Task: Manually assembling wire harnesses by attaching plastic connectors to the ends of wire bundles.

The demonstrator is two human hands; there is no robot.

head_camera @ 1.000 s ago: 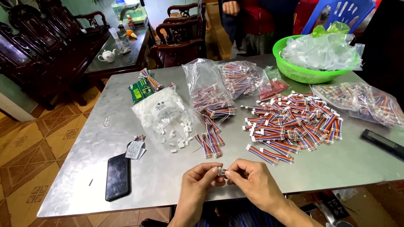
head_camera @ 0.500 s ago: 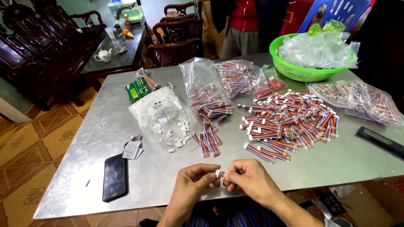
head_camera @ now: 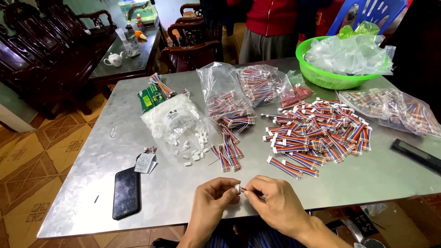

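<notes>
You've got the small white connector (head_camera: 238, 188) pinched between your left hand (head_camera: 212, 198) and right hand (head_camera: 274, 202), both grips clamped on it right at the bench (head_camera: 138, 138) edge, so one slip could drop it off the edge.

Phone (head_camera: 126, 192) left on table (head_camera: 376, 179), cable pile (head_camera: 317, 133) right, basket (head_camera: 321, 76) behind, prob. touching bags.

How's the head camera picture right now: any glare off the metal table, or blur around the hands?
Head view: soft, even light; the metal table shows a dull sheen, no harsh glare. Both hands, left hand and right hand, look sharp; the small white connector between them is tiny. Table edges bow slightly.
</notes>
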